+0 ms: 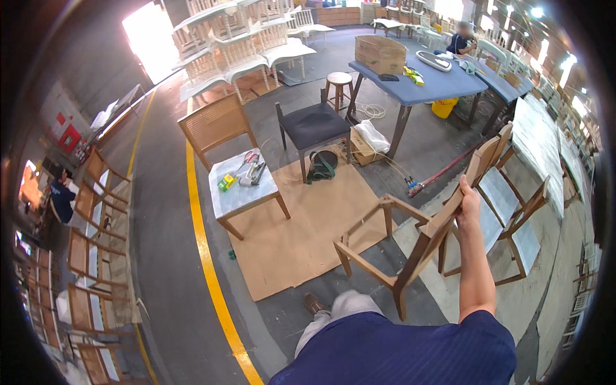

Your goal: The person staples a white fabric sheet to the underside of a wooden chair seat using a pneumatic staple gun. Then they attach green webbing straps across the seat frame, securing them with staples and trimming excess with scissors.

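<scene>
My right hand (469,200) is closed around the top of the backrest of a wooden chair frame (423,250). The frame has no seat panel, so the floor and cardboard show through its open seat rails. It is tilted, with its seat rails over the right edge of a flat cardboard sheet (308,247). My left hand is out of view. In front, on the cardboard, stands a cane-backed chair (219,127) with a pale covered seat. Hand tools (252,172) and a small yellow-green box (226,183) lie on that seat.
A black-seated low chair (314,125) stands behind the cardboard. Beyond it is a blue table (417,86) with a carton (380,54). More chairs (500,192) crowd the right, near a red hose (443,170). A yellow floor line (208,269) runs along the left.
</scene>
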The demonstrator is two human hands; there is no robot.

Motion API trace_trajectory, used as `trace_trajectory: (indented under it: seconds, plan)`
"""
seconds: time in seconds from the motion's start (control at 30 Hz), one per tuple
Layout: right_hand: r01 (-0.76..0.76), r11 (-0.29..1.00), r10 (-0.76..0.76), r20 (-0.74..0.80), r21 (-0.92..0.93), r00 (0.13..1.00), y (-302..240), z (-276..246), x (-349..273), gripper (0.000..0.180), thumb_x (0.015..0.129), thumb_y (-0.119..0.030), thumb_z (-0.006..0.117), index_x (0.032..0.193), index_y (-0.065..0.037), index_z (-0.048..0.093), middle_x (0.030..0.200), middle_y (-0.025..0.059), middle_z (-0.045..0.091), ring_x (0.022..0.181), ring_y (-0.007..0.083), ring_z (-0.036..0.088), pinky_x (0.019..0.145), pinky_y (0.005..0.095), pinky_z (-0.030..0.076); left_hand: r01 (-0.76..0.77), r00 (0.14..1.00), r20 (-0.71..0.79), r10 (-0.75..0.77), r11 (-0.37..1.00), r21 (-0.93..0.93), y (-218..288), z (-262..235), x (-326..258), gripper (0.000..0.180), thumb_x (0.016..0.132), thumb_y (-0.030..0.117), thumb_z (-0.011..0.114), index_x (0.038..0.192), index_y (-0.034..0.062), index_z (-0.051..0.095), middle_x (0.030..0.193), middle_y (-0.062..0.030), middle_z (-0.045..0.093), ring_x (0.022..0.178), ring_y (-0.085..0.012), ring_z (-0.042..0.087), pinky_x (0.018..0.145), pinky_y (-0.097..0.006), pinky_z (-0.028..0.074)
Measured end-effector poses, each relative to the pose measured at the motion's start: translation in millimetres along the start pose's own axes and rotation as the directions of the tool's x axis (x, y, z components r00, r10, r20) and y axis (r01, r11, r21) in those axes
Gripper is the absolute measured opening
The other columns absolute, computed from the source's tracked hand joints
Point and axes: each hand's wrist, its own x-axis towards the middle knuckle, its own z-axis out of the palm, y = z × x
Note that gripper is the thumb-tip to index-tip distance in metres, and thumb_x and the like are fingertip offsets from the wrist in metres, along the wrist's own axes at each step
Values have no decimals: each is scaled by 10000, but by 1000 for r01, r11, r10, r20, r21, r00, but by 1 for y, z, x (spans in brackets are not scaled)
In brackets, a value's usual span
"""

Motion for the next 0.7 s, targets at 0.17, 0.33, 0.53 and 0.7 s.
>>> trace_trajectory:
  seconds: [0.17,0.33,0.53,0.7]
  plan:
    - [-41,991,44,-23,125,999,24,89,45,322,995,-371,776,968,-63,683,847,46,694,704,207,682,638,373,570,-587,801,-150,579,809,-16,266,-64,75,222,1019,237,543,822,135,532,714,-9,519,566,-156,530,467,-330,410]
    - [-136,975,142,-18,176,990,90,123,86,318,1026,-330,719,1102,-21,711,983,84,739,821,229,717,741,382,583,-733,665,-99,740,672,104,491,13,106,317,1091,184,563,1352,28,653,1011,-40,692,819,-133,640,731,-305,550]
    - [-113,993,116,-341,29,933,149,85,112,460,998,-257,733,1335,42,642,1211,110,725,1081,233,697,934,390,553,-657,731,434,526,714,241,543,202,140,288,1010,236,696,1225,44,683,968,-24,707,777,-137,654,680,-312,525]
    - [-324,897,144,-493,-302,858,163,83,81,509,1029,-335,715,1379,17,604,1253,115,710,1115,240,688,947,388,544,-377,816,578,-31,729,571,546,268,141,482,1024,353,706,1434,106,654,1213,-96,763,1037,-228,737,830,-390,583]
